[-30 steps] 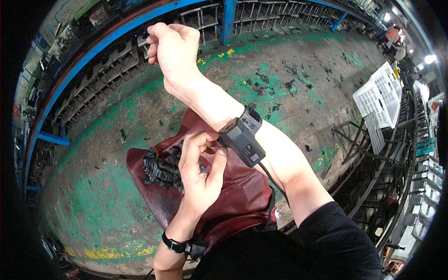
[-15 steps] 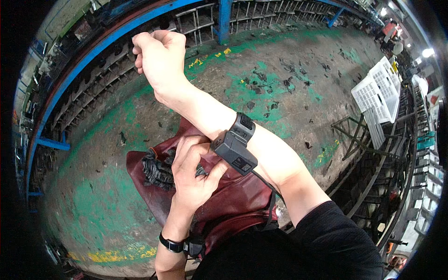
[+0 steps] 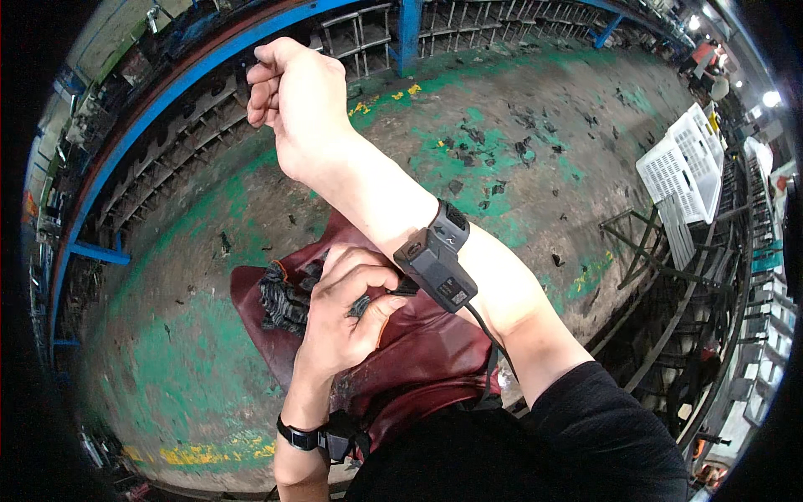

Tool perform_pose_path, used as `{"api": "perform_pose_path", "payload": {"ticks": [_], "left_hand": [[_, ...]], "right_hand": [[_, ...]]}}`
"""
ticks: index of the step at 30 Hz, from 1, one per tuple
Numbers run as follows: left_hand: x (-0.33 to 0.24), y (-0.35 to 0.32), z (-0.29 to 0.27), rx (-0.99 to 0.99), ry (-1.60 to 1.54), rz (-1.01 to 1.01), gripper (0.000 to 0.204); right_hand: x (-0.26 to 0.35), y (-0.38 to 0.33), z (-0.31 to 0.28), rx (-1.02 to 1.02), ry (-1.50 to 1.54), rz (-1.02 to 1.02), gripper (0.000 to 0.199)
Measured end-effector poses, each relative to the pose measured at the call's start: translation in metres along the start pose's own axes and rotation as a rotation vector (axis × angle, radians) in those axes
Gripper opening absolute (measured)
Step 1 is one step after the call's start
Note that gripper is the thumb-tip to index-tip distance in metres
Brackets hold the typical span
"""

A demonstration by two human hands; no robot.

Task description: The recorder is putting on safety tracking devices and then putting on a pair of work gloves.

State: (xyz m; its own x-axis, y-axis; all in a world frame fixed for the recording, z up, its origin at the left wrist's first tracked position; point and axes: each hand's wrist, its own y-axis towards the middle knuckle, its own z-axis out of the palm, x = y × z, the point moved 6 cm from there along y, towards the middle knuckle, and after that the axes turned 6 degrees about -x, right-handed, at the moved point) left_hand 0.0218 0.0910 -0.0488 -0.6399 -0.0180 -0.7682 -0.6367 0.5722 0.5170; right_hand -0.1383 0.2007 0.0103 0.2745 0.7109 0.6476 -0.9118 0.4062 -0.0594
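My short black fabric sleeve lies nearest, over my right upper arm. On my left wrist sits a narrow black strap with a dark buckle, with a small black box just beside it. A maroon, leather-like apron spreads over my lap, and a crumpled bundle of dark grey knitted fabric with an orange edge rests on it, partly behind my left hand. That hand's fingers are bent, thumb and forefinger close together at the near edge of the black plastic box-shaped device — I cannot tell whether they grip anything. The device sits on my right forearm by a wide black band, a thin black cable running from its lower end. Farther out, my right hand is raised, its fingers loosely curled; I cannot tell how far they close. Beyond lies the worn green-and-grey floor, then a white perforated plastic crate and a blue metal frame.
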Motion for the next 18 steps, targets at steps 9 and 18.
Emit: {"api": "perform_pose_path", "payload": {"ticks": [9,18], "left_hand": [[0.014,0.006,-0.003,0.066,0.108,-0.041,0.020],[0.045,-0.025,0.010,-0.070,-0.812,-0.447,0.033]], "right_hand": [[-0.005,-0.026,0.030,0.151,0.316,0.319,0.033],[-0.011,-0.055,0.048,0.268,0.383,0.434,0.035]]}}
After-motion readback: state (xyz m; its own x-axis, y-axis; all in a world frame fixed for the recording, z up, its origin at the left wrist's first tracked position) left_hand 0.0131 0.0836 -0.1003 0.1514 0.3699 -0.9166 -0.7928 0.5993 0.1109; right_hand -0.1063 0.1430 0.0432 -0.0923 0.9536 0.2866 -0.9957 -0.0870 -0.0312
